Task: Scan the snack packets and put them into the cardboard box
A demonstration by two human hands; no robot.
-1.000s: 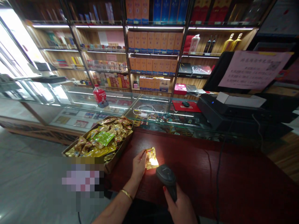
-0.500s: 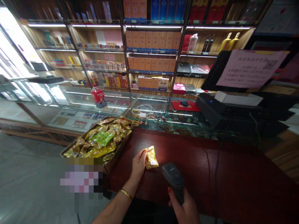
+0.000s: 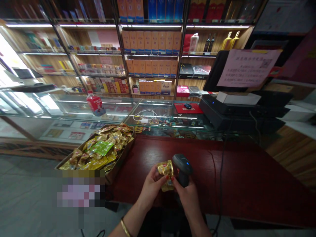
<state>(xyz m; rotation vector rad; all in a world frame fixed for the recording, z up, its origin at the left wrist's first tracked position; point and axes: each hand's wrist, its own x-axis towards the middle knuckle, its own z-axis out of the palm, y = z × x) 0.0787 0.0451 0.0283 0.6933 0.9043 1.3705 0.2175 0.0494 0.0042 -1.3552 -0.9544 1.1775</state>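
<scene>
A small gold snack packet (image 3: 166, 168) is gripped by my left hand (image 3: 153, 185), thumb across its front. My right hand (image 3: 185, 192) is wrapped round the handle of a dark barcode scanner (image 3: 182, 164); a blue light glows on the scanner's head. The right thumb also presses on the packet's right edge, so both hands touch it just left of the scanner. To the left, a cardboard box (image 3: 122, 164) is heaped with similar gold packets (image 3: 118, 138), and a green packet (image 3: 101, 148) lies on top.
The dark red tabletop (image 3: 197, 144) lies under my hands, with a cable (image 3: 220, 184) running down its right side. Behind it stands a glass counter (image 3: 118, 107) with a red bottle (image 3: 95, 103), a white cable (image 3: 145, 117) and a mouse (image 3: 188, 106). A monitor (image 3: 214, 70) stands right.
The packet and the scanner have come together; before, they were apart. My right thumb now touches the packet, and the scanner's blue light shows. The view has shifted slightly right.
</scene>
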